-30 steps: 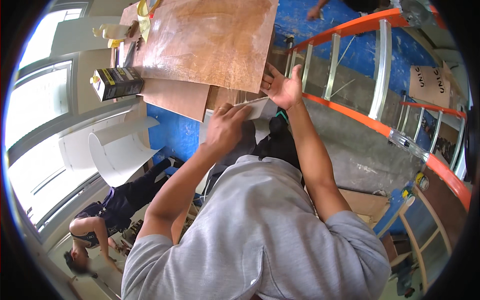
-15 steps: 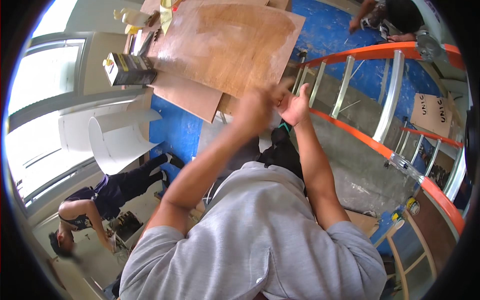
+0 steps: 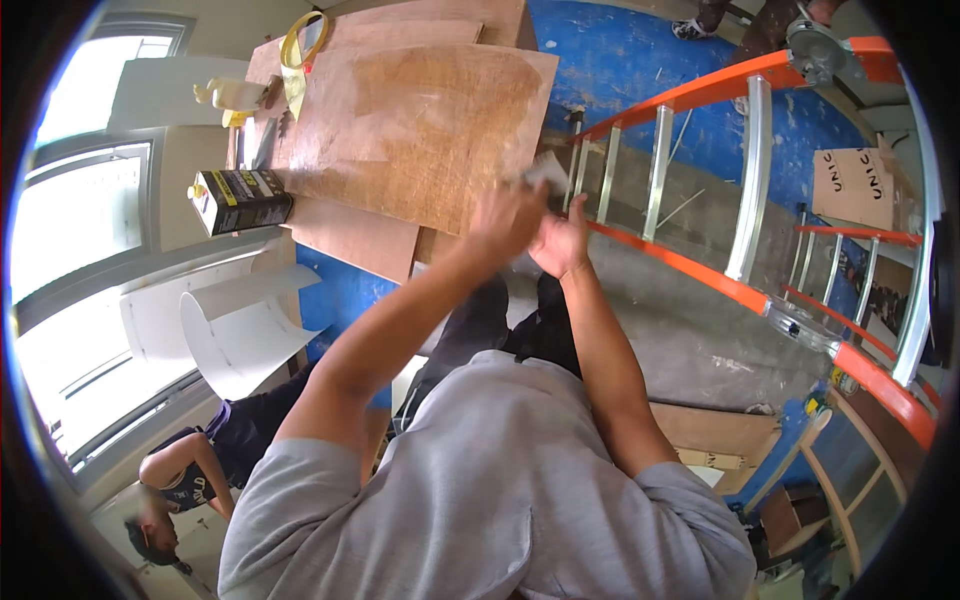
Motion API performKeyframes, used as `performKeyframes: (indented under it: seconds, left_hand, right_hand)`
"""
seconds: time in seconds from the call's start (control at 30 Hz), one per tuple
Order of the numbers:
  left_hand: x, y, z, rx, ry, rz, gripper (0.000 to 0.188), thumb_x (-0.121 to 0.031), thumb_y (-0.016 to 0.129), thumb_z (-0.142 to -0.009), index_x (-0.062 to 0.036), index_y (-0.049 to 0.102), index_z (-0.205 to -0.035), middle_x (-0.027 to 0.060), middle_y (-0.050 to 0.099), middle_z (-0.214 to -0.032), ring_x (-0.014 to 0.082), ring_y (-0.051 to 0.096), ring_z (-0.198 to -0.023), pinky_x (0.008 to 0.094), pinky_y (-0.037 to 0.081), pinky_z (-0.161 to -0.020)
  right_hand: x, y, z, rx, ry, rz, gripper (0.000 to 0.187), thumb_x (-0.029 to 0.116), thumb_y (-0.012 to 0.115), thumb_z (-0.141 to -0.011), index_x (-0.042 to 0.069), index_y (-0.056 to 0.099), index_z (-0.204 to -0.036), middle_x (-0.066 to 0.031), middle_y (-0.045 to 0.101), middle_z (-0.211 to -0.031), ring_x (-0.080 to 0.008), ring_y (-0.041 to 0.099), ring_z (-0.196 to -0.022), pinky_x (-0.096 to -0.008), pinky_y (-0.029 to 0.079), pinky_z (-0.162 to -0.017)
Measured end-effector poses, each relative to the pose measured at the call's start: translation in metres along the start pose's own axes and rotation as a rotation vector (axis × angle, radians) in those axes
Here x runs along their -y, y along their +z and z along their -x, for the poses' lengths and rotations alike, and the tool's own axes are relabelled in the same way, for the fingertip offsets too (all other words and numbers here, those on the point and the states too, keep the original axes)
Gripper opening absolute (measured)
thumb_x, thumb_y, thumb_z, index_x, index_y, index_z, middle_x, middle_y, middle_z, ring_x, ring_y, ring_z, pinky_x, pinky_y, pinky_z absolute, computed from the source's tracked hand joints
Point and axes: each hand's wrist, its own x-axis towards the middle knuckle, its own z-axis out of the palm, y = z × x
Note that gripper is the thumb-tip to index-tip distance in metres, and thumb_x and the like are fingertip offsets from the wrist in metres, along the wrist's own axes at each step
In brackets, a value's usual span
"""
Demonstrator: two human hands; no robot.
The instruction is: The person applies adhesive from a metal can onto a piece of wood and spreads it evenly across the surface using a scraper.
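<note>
My left hand (image 3: 508, 220) is closed in a loose fist, smeared by motion, in front of my body at the near corner of the wooden board (image 3: 420, 130). A small pale flat piece (image 3: 548, 172) sticks out past its fingers; its kind is too blurred to tell. Right beside it is my right hand (image 3: 562, 242), palm turned up and thumb stretched out. Its other fingers are partly hidden behind the left hand. The board has a wet-looking, darker brown patch and lies on other wooden sheets (image 3: 345, 235).
An orange ladder (image 3: 690, 265) with metal rungs lies to the right. A rectangular can (image 3: 240, 200), a pale glove (image 3: 235, 95) and a yellow tape roll (image 3: 303, 38) are at left. Beyond are a curled white sheet (image 3: 235, 330), a co-worker (image 3: 200, 470) and a cardboard box (image 3: 853, 188).
My hands have come slightly lower and to the left in the view, staying close together. The pale flat piece now shows past the left hand. The co-worker at left appears lower.
</note>
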Motion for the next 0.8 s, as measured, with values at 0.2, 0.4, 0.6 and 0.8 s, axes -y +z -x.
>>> performKeyframes:
  seconds: [0.2, 0.4, 0.6, 0.8]
  left_hand:
    - [0.070, -0.040, -0.067, -0.206, -0.213, 0.278, 0.050, -0.018, 0.061, -0.092, -0.0145, 0.055, -0.141, 0.0210, 0.072, -0.099, 0.0399, 0.070, -0.091, 0.0525, 0.055, -0.083]
    - [0.033, -0.015, -0.094, -0.120, -0.005, -0.081, 0.025, -0.018, 0.063, -0.089, -0.0109, 0.063, -0.112, 0.0166, 0.072, -0.103, 0.0324, 0.070, -0.096, 0.0464, 0.057, -0.077]
    - [0.031, -0.013, 0.041, -0.126, 0.183, 0.177, 0.055, -0.009, 0.058, -0.086, -0.0241, 0.058, -0.139, 0.0160, 0.069, -0.104, 0.0341, 0.069, -0.090, 0.0431, 0.057, -0.073]
    - [0.247, -0.029, -0.001, -0.405, -0.474, 0.076, 0.047, -0.014, 0.053, -0.091, -0.0146, 0.059, -0.137, 0.0205, 0.070, -0.109, 0.0356, 0.071, -0.095, 0.0470, 0.057, -0.079]
  right_hand:
    - [-0.008, 0.009, 0.007, 0.005, -0.014, -0.001, 0.112, 0.091, 0.032, -0.082, 0.008, 0.032, -0.157, -0.0246, 0.051, -0.145, -0.0377, 0.052, -0.129, -0.0465, 0.036, -0.113]
    - [-0.017, 0.007, 0.012, 0.040, -0.040, -0.071, 0.112, 0.092, 0.031, -0.082, 0.009, 0.031, -0.157, -0.0240, 0.048, -0.148, -0.0364, 0.047, -0.136, -0.0492, 0.033, -0.116]
    - [-0.018, -0.005, 0.009, 0.055, -0.032, -0.094, 0.110, 0.091, 0.030, -0.084, 0.009, 0.032, -0.156, -0.0196, 0.045, -0.152, -0.0343, 0.042, -0.140, -0.0476, 0.027, -0.118]
    - [-0.024, 0.025, 0.016, -0.135, 0.020, 0.154, 0.105, 0.088, 0.029, -0.087, 0.011, 0.026, -0.160, -0.0204, 0.042, -0.155, -0.0366, 0.034, -0.146, -0.0544, 0.011, -0.124]
